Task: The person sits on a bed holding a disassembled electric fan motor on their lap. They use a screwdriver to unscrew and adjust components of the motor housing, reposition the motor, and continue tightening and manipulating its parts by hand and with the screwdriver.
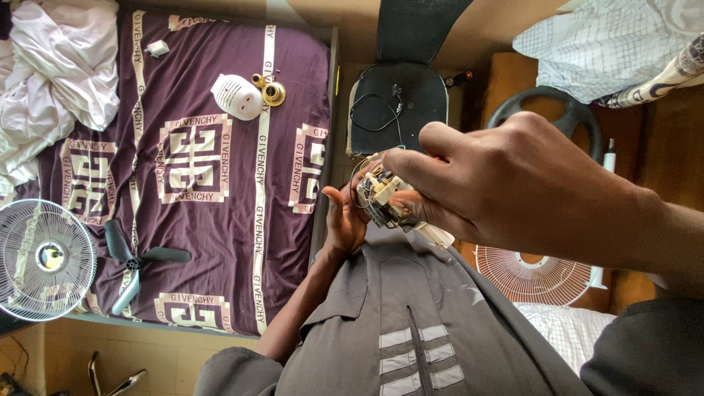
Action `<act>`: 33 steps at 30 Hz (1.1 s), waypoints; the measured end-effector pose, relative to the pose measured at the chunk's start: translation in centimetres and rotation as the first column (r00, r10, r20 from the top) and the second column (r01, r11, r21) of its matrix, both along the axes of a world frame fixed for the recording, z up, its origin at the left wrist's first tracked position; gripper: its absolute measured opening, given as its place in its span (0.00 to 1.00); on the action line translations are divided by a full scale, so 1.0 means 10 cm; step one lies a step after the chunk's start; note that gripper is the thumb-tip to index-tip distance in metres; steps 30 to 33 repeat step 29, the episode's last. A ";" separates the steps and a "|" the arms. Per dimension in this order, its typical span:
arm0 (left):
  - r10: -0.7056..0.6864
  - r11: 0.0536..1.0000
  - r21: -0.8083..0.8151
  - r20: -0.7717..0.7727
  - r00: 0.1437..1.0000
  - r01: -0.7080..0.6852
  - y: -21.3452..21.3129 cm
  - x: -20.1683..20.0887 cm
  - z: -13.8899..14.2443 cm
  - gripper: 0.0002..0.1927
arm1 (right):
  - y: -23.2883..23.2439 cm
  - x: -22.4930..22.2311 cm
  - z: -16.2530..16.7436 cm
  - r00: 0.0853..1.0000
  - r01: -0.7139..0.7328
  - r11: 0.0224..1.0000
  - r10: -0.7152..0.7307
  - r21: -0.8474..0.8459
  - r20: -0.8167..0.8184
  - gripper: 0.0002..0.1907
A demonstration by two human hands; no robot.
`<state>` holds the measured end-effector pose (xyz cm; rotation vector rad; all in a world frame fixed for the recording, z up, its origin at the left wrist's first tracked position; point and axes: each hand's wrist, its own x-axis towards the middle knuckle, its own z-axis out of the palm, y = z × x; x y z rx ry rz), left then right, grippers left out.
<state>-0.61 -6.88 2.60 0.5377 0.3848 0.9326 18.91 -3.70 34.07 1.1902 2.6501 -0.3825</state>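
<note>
**Both hands on a small wired fan part, held over the lap**

Nearest the camera, the right hand (513, 183) fills the middle right of the view. Its grip is clamped on a small cream-and-black switch assembly (381, 196) with thin wires looped round it; thumb and forefinger pinch it from the right side. The assembly sits in the air just above the person's grey shirt (411, 323), between the two hands.

The left hand (343, 216) comes up from below, palm turned toward the part. Its fingers curl against the left side of the assembly, so its grip is closed on the same piece, though how firmly cannot be told.

Just beyond the hands lies a black fan base (400, 106) with a thin cable coiled on it. To the right, partly behind the right wrist, are a white fan grille (532, 279) and a dark ring (568, 110).

Further left is a bed with a purple patterned sheet (213, 213). On it lie a black fan blade (136, 260), a white motor cover (236, 96) and a brass-coloured cap (273, 92) just beside it. A second wire grille (44, 260) rests at the bed's near left edge, and crumpled white cloth (51, 81) lies at the far left.
</note>
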 end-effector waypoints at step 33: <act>0.055 0.996 -0.070 0.023 0.998 -0.053 0.05 0.01 -0.11 0.57 | 0.00 0.20 0.11 0.901 -0.066 0.971 0.156 0.228 -0.405 0.23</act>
